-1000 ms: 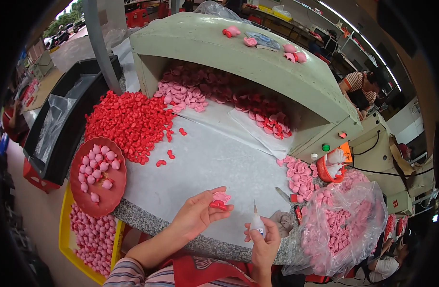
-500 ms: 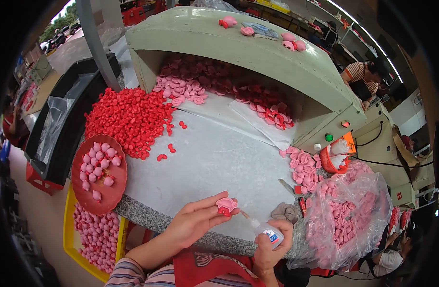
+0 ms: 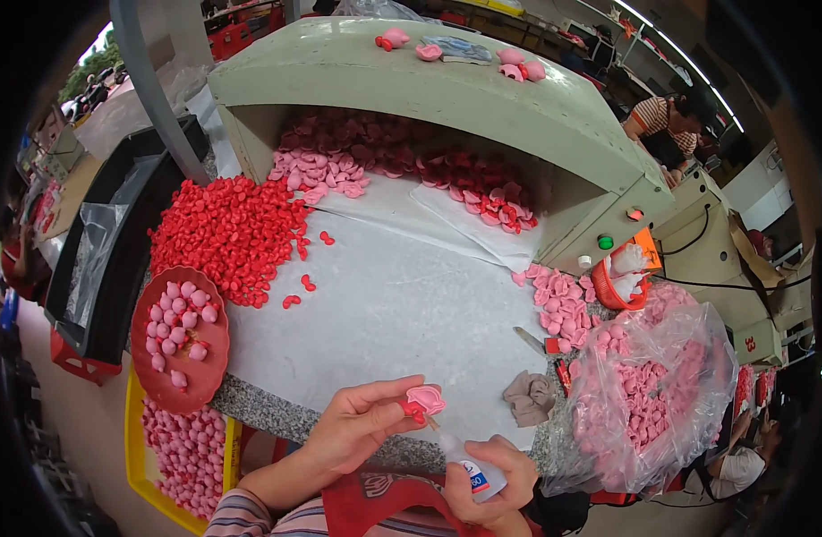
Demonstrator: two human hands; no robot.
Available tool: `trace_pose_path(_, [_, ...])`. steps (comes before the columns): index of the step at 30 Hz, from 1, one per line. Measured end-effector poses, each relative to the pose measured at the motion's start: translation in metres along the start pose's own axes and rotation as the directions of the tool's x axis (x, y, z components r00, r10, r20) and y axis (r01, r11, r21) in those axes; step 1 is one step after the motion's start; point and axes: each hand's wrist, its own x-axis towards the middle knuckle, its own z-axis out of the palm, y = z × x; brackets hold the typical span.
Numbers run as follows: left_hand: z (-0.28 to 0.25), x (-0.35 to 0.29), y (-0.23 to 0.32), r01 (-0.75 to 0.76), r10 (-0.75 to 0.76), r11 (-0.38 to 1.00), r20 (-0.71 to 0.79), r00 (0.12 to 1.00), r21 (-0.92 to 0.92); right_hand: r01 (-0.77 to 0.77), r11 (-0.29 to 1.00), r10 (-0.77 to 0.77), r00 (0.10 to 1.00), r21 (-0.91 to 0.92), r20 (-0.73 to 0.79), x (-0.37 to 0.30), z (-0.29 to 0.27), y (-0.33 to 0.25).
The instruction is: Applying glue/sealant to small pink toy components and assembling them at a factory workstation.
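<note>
My left hand pinches a hollow pink plastic shell and a small red plastic piece between thumb and fingers. The shell's open side faces up. Wrapped in my right hand is a small white squeeze bottle with a thin nozzle. Its tip reaches the lower edge of the pink shell, beside the red piece; whether it touches is too small to tell. Both hands are over the near edge of the white-covered worktop.
A heap of red pieces and a red-brown plate of pink balls lie left. Below is a yellow tray. Behind stands a pale green metal hood. Right are a blade, grey cloth, red basket and plastic bag.
The bottle has moved left and its nozzle has come in at the lower edge of the pink shell. My left hand has turned the shell slightly. The whole view has shifted a little.
</note>
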Motion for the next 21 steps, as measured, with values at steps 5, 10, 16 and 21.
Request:
trace_pose_path(5, [0.0029,-0.0003,-0.0009,-0.004,0.005,0.999,-0.022,1.0,0.037,0.014,0.999,-0.012,0.999,0.035,-0.044,0.0028,0.0003,0.0007])
trace_pose_path(10, [0.0042,-0.0012,-0.0007,-0.009,0.01,0.999,-0.023,1.0,0.043,0.0,0.999,0.001,0.999,0.038,-0.033,0.0012,0.0002,0.0013])
trace_pose_path(16, [0.0053,-0.0008,-0.0011,-0.009,0.01,0.999,-0.021,1.0,0.035,0.007,0.998,-0.005,1.0,0.055,-0.028,0.0012,-0.0007,0.0022])
trace_pose_path(21, [0.0049,-0.0009,-0.0013,-0.017,0.019,0.999,-0.028,0.999,0.042,0.038,0.997,-0.038,0.999,0.068,0.004,0.0021,-0.0004,0.0032])
